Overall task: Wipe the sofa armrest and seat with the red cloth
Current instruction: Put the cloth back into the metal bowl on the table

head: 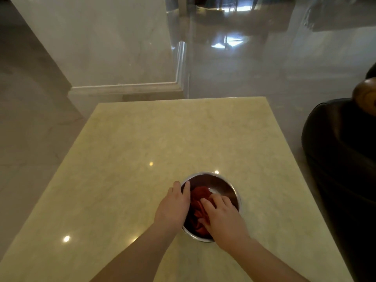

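The red cloth (200, 202) lies crumpled inside a small steel bowl (223, 183) on a cream marble table (162, 139). My left hand (174, 204) grips the bowl's left rim, thumb over the edge. My right hand (222, 215) reaches into the bowl with its fingers pressed on the cloth; whether it has closed on the cloth is hidden. The dark leather sofa (341, 151) stands to the right of the table, its wooden armrest knob (365, 95) at the frame's right edge.
Glossy pale floor tiles (254, 68) stretch beyond the table. A marble pillar base (126, 88) stands on the floor behind the table's far left corner. Only a narrow gap separates the table's right edge from the sofa.
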